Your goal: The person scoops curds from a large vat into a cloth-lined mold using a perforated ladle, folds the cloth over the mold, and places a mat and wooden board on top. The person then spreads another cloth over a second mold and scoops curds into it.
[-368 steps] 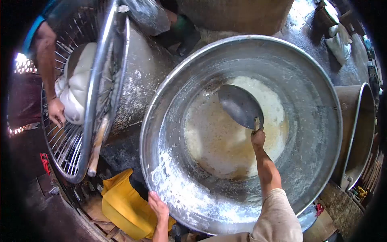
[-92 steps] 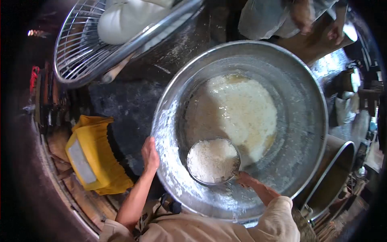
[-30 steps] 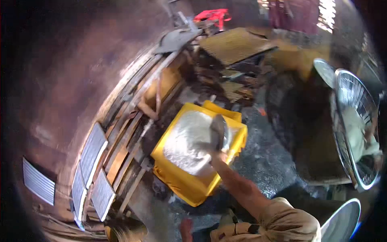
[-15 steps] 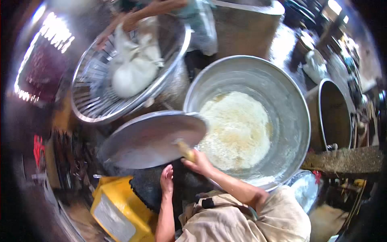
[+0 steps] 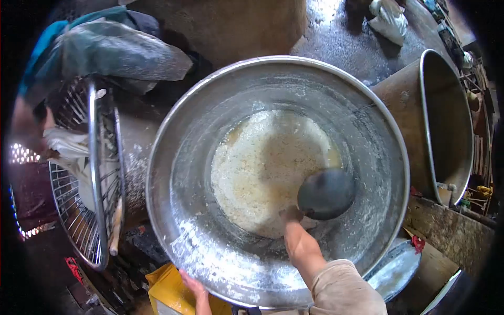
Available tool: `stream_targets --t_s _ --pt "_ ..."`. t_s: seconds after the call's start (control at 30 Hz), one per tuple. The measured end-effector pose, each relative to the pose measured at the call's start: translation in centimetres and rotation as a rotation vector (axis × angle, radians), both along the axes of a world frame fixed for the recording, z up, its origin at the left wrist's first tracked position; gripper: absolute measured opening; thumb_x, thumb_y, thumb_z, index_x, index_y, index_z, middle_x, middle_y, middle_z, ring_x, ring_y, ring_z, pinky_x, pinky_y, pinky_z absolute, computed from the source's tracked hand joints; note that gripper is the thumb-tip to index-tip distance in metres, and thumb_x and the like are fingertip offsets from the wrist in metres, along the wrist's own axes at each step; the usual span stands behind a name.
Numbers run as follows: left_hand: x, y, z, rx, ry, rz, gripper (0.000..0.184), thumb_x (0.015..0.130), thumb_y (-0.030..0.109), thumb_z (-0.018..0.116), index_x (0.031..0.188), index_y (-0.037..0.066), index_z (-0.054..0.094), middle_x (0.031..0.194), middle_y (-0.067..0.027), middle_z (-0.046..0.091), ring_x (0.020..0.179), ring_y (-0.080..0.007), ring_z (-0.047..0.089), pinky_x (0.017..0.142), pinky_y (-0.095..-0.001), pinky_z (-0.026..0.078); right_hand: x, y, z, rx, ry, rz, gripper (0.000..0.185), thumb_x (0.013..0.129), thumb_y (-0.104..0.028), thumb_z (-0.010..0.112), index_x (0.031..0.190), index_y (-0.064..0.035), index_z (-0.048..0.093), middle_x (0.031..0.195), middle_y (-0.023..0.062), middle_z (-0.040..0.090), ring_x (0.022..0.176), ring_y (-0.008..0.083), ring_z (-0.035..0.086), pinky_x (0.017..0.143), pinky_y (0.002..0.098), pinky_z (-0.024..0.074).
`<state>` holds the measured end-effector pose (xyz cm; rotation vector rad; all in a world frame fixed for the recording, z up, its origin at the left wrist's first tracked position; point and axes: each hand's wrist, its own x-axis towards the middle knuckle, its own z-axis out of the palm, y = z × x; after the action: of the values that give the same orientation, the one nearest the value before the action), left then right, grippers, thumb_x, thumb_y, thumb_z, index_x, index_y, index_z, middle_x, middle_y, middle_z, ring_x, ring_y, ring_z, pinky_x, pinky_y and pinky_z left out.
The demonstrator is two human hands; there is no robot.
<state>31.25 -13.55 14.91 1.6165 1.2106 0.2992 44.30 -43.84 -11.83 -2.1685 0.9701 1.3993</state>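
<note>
My right hand is closed round the handle end of a dark round scoop, inside a large metal vat. Whitish, lumpy curd in liquid covers the vat's bottom, and the scoop is over its right edge. My left hand rests against the outside of the vat's rim at the lower left, its fingers stretched out. Just below it, a yellow cloth-draped box is partly hidden by the vat and my arm.
At the left, a co-worker in a plastic apron leans over a metal-barred basket holding a white cloth bundle. A tall metal drum stands at the right. A round pan lies below the vat's right side.
The scoop has gone from above the vat's left rim down into the vat. My left hand has come to the rim. The view has shifted, and the vat appears larger.
</note>
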Motion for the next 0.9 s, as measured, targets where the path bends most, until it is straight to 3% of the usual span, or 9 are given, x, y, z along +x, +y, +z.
stream_targets --t_s 0.2,0.33,0.4,0.47,0.53,0.57,0.73,0.77,0.9 --pt "-5.6 3.0 2.3 0.295 0.265 -0.214 0.061 0.090 0.047 0.030 0.121 -0.006 0.037 0.123 -0.0158 0.040 0.109 -0.0262 0.042 0.093 -0.0367 0.033 6.2 -0.5 -7.6 -0.245 -0.173 -1.431 0.025 0.073 -0.015 0.063 0.086 0.0043 0.054 0.079 0.0142 0.060 0.061 0.0215 0.060 0.051 0.0353 0.0511" --pt "-7.2 3.3 3.3 -0.068 -0.084 -0.092 0.057 0.092 0.044 0.024 0.120 -0.004 0.037 0.123 -0.0155 0.040 0.110 -0.0257 0.040 0.094 -0.0369 0.032 4.9 -0.9 -14.3 0.032 -0.316 -1.251 0.018 0.075 -0.012 0.060 0.080 0.0040 0.054 0.062 0.0109 0.056 0.049 0.0198 0.055 0.043 0.0343 0.0466" --pt "-12.2 6.4 1.6 0.520 0.277 -0.274 0.056 0.092 0.043 0.024 0.120 -0.003 0.037 0.122 -0.0172 0.040 0.109 -0.0261 0.041 0.095 -0.0377 0.031 6.2 -1.8 -11.8 0.396 -0.438 -1.216 0.014 0.074 0.002 0.050 0.064 -0.0066 0.044 0.051 0.0047 0.042 0.040 0.0159 0.041 0.039 0.0336 0.0351" --pt "-10.4 4.3 2.7 0.009 -0.040 -0.097 0.056 0.091 0.042 0.028 0.116 -0.006 0.041 0.123 -0.0192 0.038 0.109 -0.0261 0.040 0.092 -0.0389 0.032 5.9 -3.3 -10.8 0.560 -0.402 -1.154 0.017 0.075 0.000 0.051 0.061 -0.0067 0.044 0.050 0.0049 0.042 0.038 0.0150 0.041 0.037 0.0332 0.0339" --pt "-17.7 8.7 -2.1 1.043 0.425 -0.542 0.051 0.091 0.037 0.037 0.129 0.003 0.032 0.121 -0.0158 0.045 0.108 -0.0251 0.046 0.093 -0.0401 0.033 6.4 -4.6 -10.8 0.738 -0.323 -1.094 0.021 0.075 -0.003 0.053 0.056 -0.0067 0.043 0.048 0.0051 0.042 0.036 0.0139 0.039 0.036 0.0323 0.0320" --pt "-16.8 7.6 -1.8 1.049 0.409 -0.517 0.051 0.091 0.037 0.037 0.129 0.003 0.032 0.121 -0.0158 0.045 0.108 -0.0251 0.046 0.093 -0.0401 0.033 6.2 -5.1 -10.5 0.754 -0.293 -1.054 0.021 0.074 -0.005 0.055 0.056 -0.0068 0.044 0.047 0.0050 0.042 0.036 0.0139 0.039 0.035 0.0317 0.0321" --pt "-5.0 -2.1 0.2 0.347 0.482 -0.062 0.056 0.090 0.042 0.031 0.107 -0.009 0.047 0.115 -0.0195 0.046 0.101 -0.0259 0.046 0.085 -0.0378 0.037 5.1 -6.8 -8.7 0.854 -0.455 -0.866 0.015 0.073 -0.007 0.057 0.061 -0.0066 0.048 0.047 0.0047 0.044 0.037 0.0144 0.042 0.035 0.0303 0.0356" --pt "-3.2 -2.9 -0.3 0.093 0.081 -0.087 0.055 0.090 0.041 0.033 0.100 -0.010 0.052 0.102 -0.0176 0.054 0.092 -0.0255 0.050 0.079 -0.0357 0.039 5.6 -7.5 -6.4 0.790 -0.418 -0.795 0.013 0.072 -0.006 0.057 0.063 -0.0057 0.049 0.048 0.0044 0.045 0.038 0.0149 0.043 0.036 0.0305 0.0369" --pt "-0.9 -4.8 -3.5 0.036 -0.034 -0.082 0.045 0.090 0.033 0.034 0.101 -0.007 0.050 0.098 -0.0214 0.054 0.093 -0.0301 0.050 0.082 -0.0392 0.037 6.1 -12.7 0.9 0.923 -0.376 -0.641 0.010 0.071 -0.003 0.058 0.068 -0.0037 0.049 0.051 0.0038 0.047 0.041 0.0154 0.047 0.037 0.0309 0.0399"
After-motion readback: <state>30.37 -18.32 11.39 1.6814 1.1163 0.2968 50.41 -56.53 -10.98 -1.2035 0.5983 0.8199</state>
